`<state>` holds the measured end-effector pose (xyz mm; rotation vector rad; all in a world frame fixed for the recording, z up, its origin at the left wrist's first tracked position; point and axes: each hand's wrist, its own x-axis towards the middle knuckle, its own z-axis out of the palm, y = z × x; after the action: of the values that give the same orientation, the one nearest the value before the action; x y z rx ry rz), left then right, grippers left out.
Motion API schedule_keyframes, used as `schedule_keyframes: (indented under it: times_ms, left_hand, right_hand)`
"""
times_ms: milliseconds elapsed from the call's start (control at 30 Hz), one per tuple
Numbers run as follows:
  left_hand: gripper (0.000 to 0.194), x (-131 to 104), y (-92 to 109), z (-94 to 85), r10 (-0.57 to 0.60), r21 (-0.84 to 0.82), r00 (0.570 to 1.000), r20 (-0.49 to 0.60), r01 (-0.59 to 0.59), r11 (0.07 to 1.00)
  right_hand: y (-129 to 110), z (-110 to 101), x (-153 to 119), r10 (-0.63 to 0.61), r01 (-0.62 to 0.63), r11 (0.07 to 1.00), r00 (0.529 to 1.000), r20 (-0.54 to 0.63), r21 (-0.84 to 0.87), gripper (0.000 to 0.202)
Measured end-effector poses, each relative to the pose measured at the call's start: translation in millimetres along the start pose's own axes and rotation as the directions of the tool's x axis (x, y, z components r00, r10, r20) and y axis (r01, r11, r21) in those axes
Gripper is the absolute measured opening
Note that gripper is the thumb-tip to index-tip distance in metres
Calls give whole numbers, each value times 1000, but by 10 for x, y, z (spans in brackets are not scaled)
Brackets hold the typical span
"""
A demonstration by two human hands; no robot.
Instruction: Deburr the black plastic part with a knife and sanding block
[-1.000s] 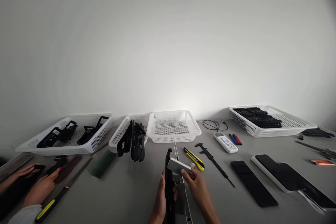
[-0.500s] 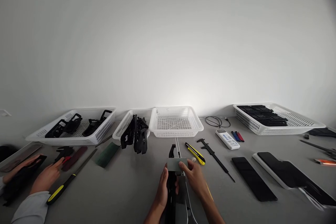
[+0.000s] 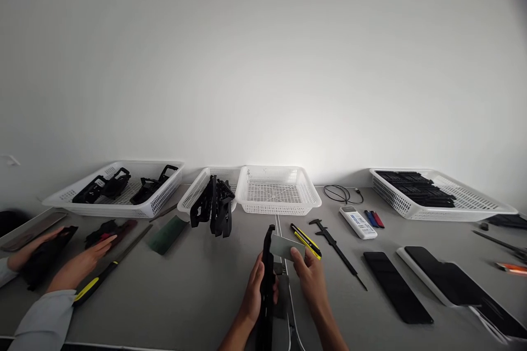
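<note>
My left hand (image 3: 254, 295) is wrapped round a long black plastic part (image 3: 267, 279), which stands tilted edge-up towards me near the table's front. Pinched between the thumb and fingers of my right hand (image 3: 309, 277) is a small grey-green piece of sandpaper (image 3: 282, 247). Its left end meets the upper part of the black piece. The fingers behind the plastic part are mostly hidden. A yellow utility knife (image 3: 305, 241) lies just beyond my right hand, with a dark caliper (image 3: 335, 249) to its right.
White baskets (image 3: 279, 210) line the wall, several holding black parts (image 3: 214, 205). At left, a co-worker's hands (image 3: 80, 269) handle a black part near a file (image 3: 111, 269) and green sandpaper (image 3: 167, 235). A white meter (image 3: 358, 223) and dark phone-like slabs (image 3: 397, 288) lie at right.
The sandpaper has gone from lying across the top of the black part to the part's right side, tilted. The black part is turned more edge-on. The co-worker's near hand has opened out.
</note>
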<state>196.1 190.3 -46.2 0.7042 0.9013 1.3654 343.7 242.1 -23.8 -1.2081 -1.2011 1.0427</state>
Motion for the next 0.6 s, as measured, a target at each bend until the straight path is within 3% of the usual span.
schedule_keyframes:
  times_ms: [100,267,367,467,600]
  left_hand:
    - [81,2,-59,-47,-11,40,1000,-29,12,999]
    - [83,22,-106,-67,-5,25,1000,29,4,1000]
    - [81,31,-86,-59,26,37,998,65,-28,999]
    - [81,29,-65,-44,25,13,997,68,-26,1000]
    - [75,14,-45,-8,35,5,998,50,-36,999]
  right_hand:
    - [-21,14,41,33,-35,999,991,130,9,47]
    - [33,-34,42,114,-115,993,993,13,28,50]
    - [11,-57,-15,44,-53,996,992,121,75,42]
    - [-77,-56,-62,-70,51,996,961,267,77,32]
    - [-130,-64,-15,-77,79,997,929,362,10,33]
